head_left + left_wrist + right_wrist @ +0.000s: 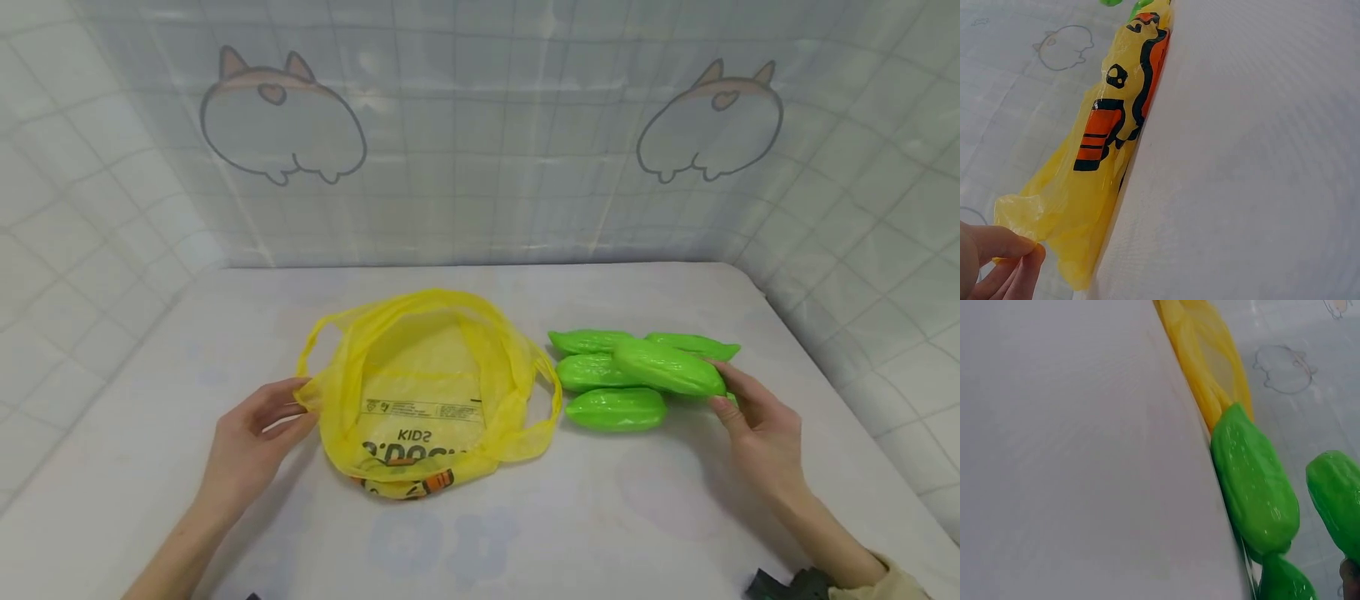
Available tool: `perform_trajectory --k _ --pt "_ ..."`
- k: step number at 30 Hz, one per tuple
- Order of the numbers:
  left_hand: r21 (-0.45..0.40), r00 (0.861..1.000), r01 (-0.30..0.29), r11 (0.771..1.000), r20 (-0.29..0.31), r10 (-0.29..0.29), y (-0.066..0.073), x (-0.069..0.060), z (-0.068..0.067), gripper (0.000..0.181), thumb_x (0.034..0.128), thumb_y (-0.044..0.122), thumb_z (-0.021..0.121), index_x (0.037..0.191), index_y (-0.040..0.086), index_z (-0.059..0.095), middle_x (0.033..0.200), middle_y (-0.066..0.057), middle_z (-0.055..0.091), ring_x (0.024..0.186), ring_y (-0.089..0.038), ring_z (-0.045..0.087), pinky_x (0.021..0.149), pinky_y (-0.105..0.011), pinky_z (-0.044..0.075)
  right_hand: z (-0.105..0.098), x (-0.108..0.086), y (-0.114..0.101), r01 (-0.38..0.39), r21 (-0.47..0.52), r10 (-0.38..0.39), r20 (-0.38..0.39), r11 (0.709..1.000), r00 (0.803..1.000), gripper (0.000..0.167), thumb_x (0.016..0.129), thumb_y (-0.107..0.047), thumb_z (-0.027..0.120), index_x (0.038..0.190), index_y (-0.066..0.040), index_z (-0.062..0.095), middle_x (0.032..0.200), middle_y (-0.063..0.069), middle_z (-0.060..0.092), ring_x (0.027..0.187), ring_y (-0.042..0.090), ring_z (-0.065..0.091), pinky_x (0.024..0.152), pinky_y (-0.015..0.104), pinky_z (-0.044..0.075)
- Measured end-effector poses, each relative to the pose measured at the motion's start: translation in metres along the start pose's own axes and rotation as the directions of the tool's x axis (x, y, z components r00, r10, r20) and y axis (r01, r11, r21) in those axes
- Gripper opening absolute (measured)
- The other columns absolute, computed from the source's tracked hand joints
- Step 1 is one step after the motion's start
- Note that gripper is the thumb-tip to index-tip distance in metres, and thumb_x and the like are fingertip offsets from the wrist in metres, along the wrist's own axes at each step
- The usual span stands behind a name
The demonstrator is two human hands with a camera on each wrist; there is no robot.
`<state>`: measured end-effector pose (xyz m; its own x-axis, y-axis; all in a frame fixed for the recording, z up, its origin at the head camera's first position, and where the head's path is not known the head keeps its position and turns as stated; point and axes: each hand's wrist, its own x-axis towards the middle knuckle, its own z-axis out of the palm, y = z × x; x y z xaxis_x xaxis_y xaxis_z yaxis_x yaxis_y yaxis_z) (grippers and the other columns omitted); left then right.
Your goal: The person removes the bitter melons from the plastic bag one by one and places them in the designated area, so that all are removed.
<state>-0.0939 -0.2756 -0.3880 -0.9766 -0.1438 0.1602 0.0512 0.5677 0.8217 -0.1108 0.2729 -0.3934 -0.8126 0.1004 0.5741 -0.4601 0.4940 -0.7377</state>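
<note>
A yellow plastic bag [517, 408] lies on the table with its mouth spread wide. My left hand [258, 437] pinches the bag's left edge near a handle loop; the left wrist view shows the thumb and fingers [1007, 244] meeting on the thin film. My right hand [765, 437] grips the right end of a glossy green cucumber-like vegetable [667, 367]. In the right wrist view this held vegetable [1338, 500] is raised off the table. Several similar green vegetables [617, 410] lie below and beside it, right of the bag.
The white table [562, 533] runs back to a tiled-pattern sheet [502, 167] with animal drawings. Similar sheeting rises at both sides. The bag's right handle loop [551, 375] reaches close to the green pile. A dark object [791, 585] sits by my right wrist.
</note>
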Motion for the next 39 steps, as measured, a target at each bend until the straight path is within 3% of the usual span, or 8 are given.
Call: perform_trajectory --k 6,8,12,16,23,27,31,39 --pt "0.016 1.0 0.004 1.0 0.0 -0.004 0.001 0.0 0.0 0.049 0.0916 0.018 0.074 0.137 0.011 0.058 0.127 -0.002 0.062 0.097 0.013 0.059 0.081 -0.003 0.05 -0.019 -0.007 0.007 -0.074 -0.072 0.072 -0.03 0.995 0.997 0.048 0.086 0.023 0.059 0.131 0.009 0.059 0.121 -0.027 0.061 0.117 -0.012 0.057 0.093 0.002 0.045" --pt "0.016 1.0 0.009 1.0 0.001 -0.009 0.001 0.0 0.0 0.049 0.0916 0.019 0.074 0.138 0.011 0.058 0.127 -0.002 0.062 0.097 0.013 0.059 0.081 -0.003 0.05 -0.025 -0.01 0.009 -0.101 -0.041 0.099 -0.039 0.994 0.994 0.046 0.087 0.023 0.057 0.131 0.01 0.058 0.121 -0.025 0.063 0.116 -0.011 0.058 0.092 0.003 0.046" --pt "0.013 1.0 0.005 1.0 0.002 -0.005 0.003 0.0 0.001 0.049 0.0914 0.018 0.075 0.137 0.01 0.058 0.126 -0.001 0.063 0.096 0.013 0.059 0.081 -0.003 0.051 -0.038 -0.016 0.014 -0.14 0.124 0.15 -0.075 0.982 0.986 0.044 0.087 0.026 0.052 0.129 0.015 0.057 0.119 -0.015 0.069 0.111 -0.005 0.063 0.091 0.005 0.048" --pt "0.011 1.0 -0.006 1.0 -0.001 0.006 0.003 0.0 0.001 0.048 0.0908 0.017 0.075 0.136 0.01 0.059 0.122 0.005 0.063 0.096 0.012 0.06 0.081 -0.004 0.051 -0.05 -0.021 0.022 -0.122 0.271 0.149 -0.084 0.955 0.985 0.042 0.087 0.028 0.051 0.126 0.017 0.058 0.116 -0.009 0.072 0.105 -0.001 0.067 0.088 0.006 0.05" --pt "0.009 1.0 0.007 1.0 0.002 -0.007 0.001 0.001 0.001 0.049 0.0904 0.018 0.076 0.136 0.01 0.059 0.12 0.009 0.064 0.096 0.012 0.06 0.08 -0.004 0.051 -0.063 -0.021 0.038 -0.062 0.154 0.066 -0.022 0.986 0.998 0.037 0.088 0.023 0.056 0.124 0.015 0.06 0.115 -0.013 0.072 0.103 -0.002 0.067 0.088 0.006 0.05" --pt "0.013 1.0 0.006 1.0 0.006 -0.006 0.001 0.001 0.001 0.049 0.0905 0.019 0.076 0.136 0.009 0.059 0.121 0.008 0.063 0.096 0.011 0.06 0.08 -0.004 0.051 -0.07 -0.02 0.047 -0.048 0.197 0.044 0.024 0.979 0.999 0.036 0.089 0.022 0.055 0.122 0.01 0.064 0.114 -0.012 0.072 0.102 -0.002 0.067 0.087 0.005 0.05" --pt "0.007 1.0 0.007 1.0 0.011 -0.007 0.0 0.0 0.002 0.05 0.0906 0.021 0.076 0.136 0.009 0.059 0.121 0.012 0.062 0.096 0.011 0.06 0.081 -0.004 0.051 -0.073 -0.02 0.051 -0.073 0.179 0.063 0.057 0.981 0.996 0.034 0.089 0.022 0.055 0.12 0.011 0.065 0.113 -0.013 0.072 0.101 -0.003 0.067 0.085 0.005 0.05" --pt "0.002 1.0 -0.002 1.0 0.008 0.002 0.002 0.0 0.001 0.048 0.0907 0.02 0.076 0.134 0.008 0.06 0.117 0.016 0.061 0.095 0.011 0.061 0.08 -0.005 0.052 -0.073 -0.022 0.054 -0.101 -0.028 0.104 0.121 0.995 0.987 0.034 0.09 0.018 0.058 0.123 0.01 0.064 0.113 -0.023 0.068 0.105 -0.009 0.062 0.087 0.002 0.047"
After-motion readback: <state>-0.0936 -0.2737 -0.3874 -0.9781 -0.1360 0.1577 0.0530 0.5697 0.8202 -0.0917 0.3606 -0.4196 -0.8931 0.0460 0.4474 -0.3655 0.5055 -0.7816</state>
